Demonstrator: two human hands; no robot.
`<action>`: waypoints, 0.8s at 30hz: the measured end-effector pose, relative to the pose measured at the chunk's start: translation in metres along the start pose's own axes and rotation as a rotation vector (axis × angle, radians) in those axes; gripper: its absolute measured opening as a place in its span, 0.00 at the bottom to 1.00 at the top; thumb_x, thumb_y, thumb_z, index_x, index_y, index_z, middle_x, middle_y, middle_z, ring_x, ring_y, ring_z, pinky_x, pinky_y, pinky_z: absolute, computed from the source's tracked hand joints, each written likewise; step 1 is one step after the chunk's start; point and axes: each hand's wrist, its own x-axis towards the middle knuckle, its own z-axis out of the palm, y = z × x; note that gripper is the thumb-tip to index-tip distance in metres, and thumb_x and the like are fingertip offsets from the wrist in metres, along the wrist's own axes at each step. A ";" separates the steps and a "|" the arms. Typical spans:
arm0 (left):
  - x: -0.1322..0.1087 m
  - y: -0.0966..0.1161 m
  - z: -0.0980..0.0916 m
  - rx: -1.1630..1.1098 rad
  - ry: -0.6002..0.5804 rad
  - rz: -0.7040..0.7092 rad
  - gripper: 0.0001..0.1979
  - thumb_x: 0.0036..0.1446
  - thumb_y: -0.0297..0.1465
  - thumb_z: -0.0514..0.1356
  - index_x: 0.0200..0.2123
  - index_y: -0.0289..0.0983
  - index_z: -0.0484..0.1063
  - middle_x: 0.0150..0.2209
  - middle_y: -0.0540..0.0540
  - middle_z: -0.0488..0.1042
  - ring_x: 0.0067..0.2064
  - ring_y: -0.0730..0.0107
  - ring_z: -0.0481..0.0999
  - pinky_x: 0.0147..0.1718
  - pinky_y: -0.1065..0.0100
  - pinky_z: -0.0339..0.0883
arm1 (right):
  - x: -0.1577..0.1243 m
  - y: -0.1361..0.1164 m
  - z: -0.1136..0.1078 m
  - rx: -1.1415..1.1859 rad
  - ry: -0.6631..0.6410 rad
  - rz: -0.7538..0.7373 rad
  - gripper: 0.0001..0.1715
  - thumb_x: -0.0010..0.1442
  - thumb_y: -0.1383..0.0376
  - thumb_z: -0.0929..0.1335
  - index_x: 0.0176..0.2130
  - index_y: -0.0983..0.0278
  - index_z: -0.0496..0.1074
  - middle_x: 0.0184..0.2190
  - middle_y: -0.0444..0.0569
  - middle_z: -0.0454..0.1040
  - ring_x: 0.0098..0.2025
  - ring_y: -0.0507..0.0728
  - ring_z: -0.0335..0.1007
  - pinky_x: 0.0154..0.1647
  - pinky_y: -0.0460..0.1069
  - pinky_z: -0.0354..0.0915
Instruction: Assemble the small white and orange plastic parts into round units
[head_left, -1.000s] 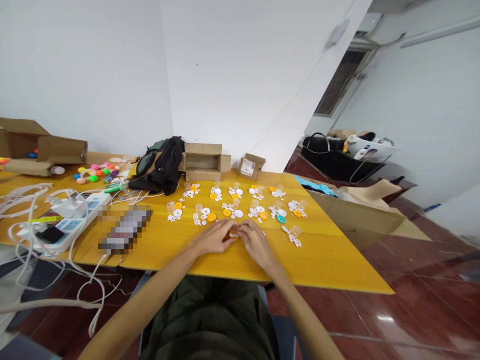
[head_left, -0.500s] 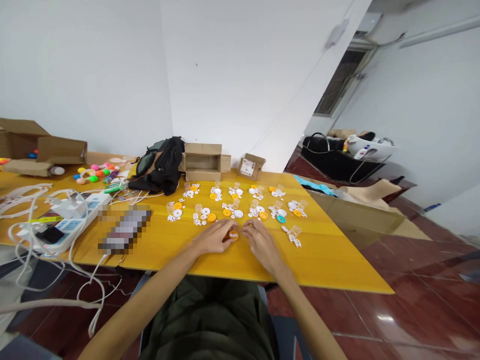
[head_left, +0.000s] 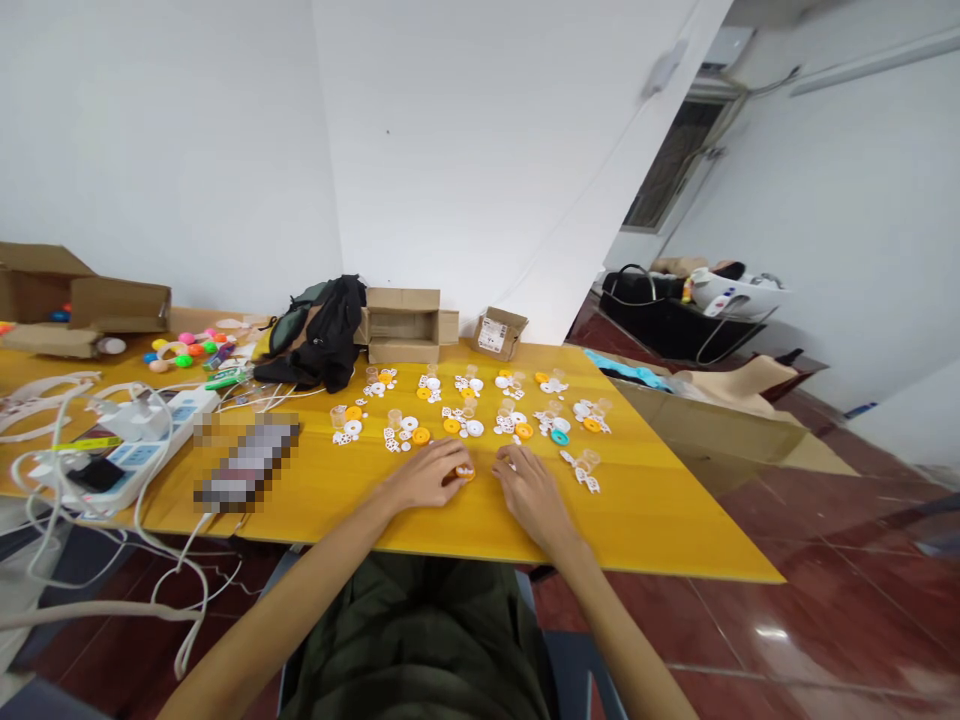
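My left hand (head_left: pixel 427 476) rests on the yellow table (head_left: pixel 660 520) with its fingers closed around a small orange and white round part (head_left: pixel 465 472). My right hand (head_left: pixel 531 490) lies a little to the right, fingers curled down onto the tabletop near tiny white pieces; whether it holds one is hidden. Just beyond both hands lie rows of small white, orange and clear plastic parts (head_left: pixel 465 415), among them a teal ring (head_left: pixel 561 437).
A black bag (head_left: pixel 322 335) and cardboard boxes (head_left: pixel 405 325) stand at the table's back. A power strip with white cables (head_left: pixel 127 440), colourful balls (head_left: pixel 187 348) and a blurred flat item (head_left: pixel 244 462) lie left. More boxes (head_left: pixel 712 420) sit on the floor, right.
My hands have come apart: the right hand left the orange part and slid right onto the table. The left hand keeps the part.
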 end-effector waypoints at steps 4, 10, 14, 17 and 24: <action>0.000 0.000 -0.001 0.004 -0.008 -0.004 0.06 0.61 0.25 0.55 0.37 0.40 0.70 0.41 0.44 0.73 0.45 0.61 0.73 0.48 0.62 0.67 | 0.003 -0.003 -0.001 -0.068 -0.044 -0.090 0.19 0.60 0.80 0.62 0.38 0.59 0.74 0.41 0.54 0.74 0.44 0.62 0.68 0.45 0.56 0.66; 0.001 0.001 -0.002 -0.003 -0.011 -0.015 0.06 0.61 0.25 0.55 0.37 0.41 0.70 0.41 0.45 0.74 0.46 0.60 0.74 0.50 0.61 0.67 | 0.006 -0.004 0.000 -0.095 -0.079 -0.147 0.17 0.60 0.79 0.63 0.42 0.61 0.73 0.41 0.56 0.74 0.44 0.64 0.68 0.45 0.56 0.65; 0.000 0.001 -0.001 -0.013 -0.006 -0.025 0.06 0.61 0.25 0.54 0.38 0.41 0.69 0.42 0.45 0.74 0.46 0.60 0.74 0.50 0.61 0.67 | 0.007 -0.005 0.001 -0.041 -0.043 -0.125 0.17 0.63 0.78 0.62 0.41 0.62 0.74 0.40 0.55 0.75 0.43 0.63 0.69 0.44 0.56 0.66; -0.001 0.001 0.000 -0.043 0.017 -0.050 0.09 0.59 0.25 0.56 0.41 0.42 0.68 0.43 0.45 0.74 0.46 0.59 0.74 0.50 0.60 0.67 | 0.007 -0.008 0.002 0.080 0.013 -0.054 0.17 0.66 0.75 0.60 0.40 0.60 0.74 0.39 0.53 0.75 0.41 0.61 0.70 0.44 0.56 0.67; -0.001 0.001 0.000 -0.080 0.022 -0.112 0.11 0.59 0.27 0.56 0.46 0.42 0.64 0.45 0.44 0.74 0.47 0.57 0.75 0.49 0.59 0.68 | 0.012 -0.022 0.001 0.285 0.054 0.027 0.14 0.67 0.71 0.61 0.38 0.59 0.74 0.40 0.51 0.75 0.42 0.60 0.71 0.44 0.55 0.69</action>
